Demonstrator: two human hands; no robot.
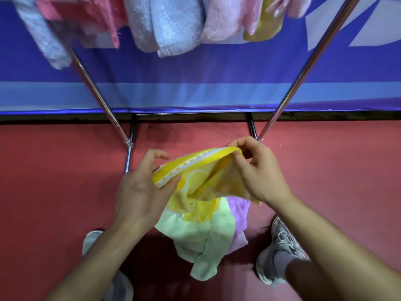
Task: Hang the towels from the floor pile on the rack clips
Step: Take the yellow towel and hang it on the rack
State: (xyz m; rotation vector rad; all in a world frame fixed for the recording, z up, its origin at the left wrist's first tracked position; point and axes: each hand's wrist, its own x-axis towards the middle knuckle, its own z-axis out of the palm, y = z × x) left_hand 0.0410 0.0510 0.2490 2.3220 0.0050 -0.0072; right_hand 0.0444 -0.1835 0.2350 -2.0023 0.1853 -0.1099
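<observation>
One left hand (138, 190), one right hand (260, 170), one yellow towel (201, 170), one green towel (195, 231), one purple towel (239, 211), two shoes (280, 242), two slanted rack poles (95, 92).

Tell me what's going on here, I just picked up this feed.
A person stands at the drying rack and holds a yellow towel stretched between both hands above the floor pile. The left hand grips one end of its white dotted border and the right hand pinches the other end. Below it, a pale green towel and a lilac towel lie on the red floor, not yet hung. Several hanging towels are on the rack; the clips are out of view.
</observation>
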